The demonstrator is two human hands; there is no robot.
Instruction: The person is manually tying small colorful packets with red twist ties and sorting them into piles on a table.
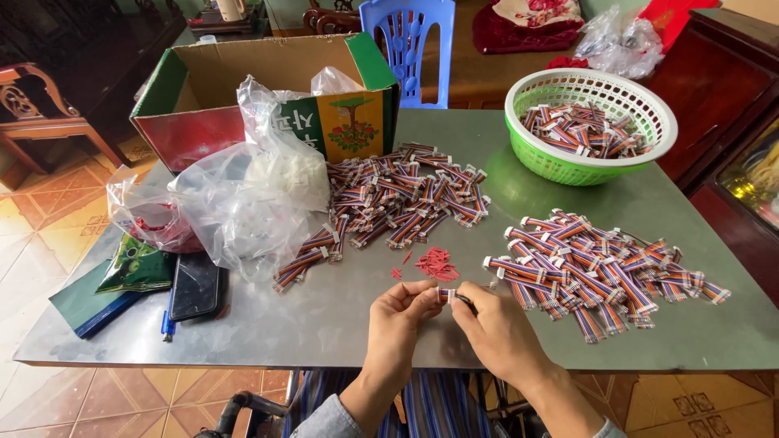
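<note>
Now | round green plastic basket (pixel 641 162) holding striped cable pieces | open cardboard box (pixel 203 89) behind clear bags | left hand (pixel 398 320), right hand (pixel 495 324) pinching small striped connector cable (pixel 445 294) near grey table's (pixel 324 324) front edge, bare metal around.

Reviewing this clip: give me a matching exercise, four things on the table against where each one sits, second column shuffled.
Things:
1. green basket
2. cardboard box
3. black phone
4. small red bits

Places:
A. near left of the table, beside a dark green packet
B. far right corner, holding striped cable pieces
C. middle of the table, just beyond the left hand and right hand
D. far left, open, behind the clear plastic bags

Pairs: 1-B, 2-D, 3-A, 4-C
</note>
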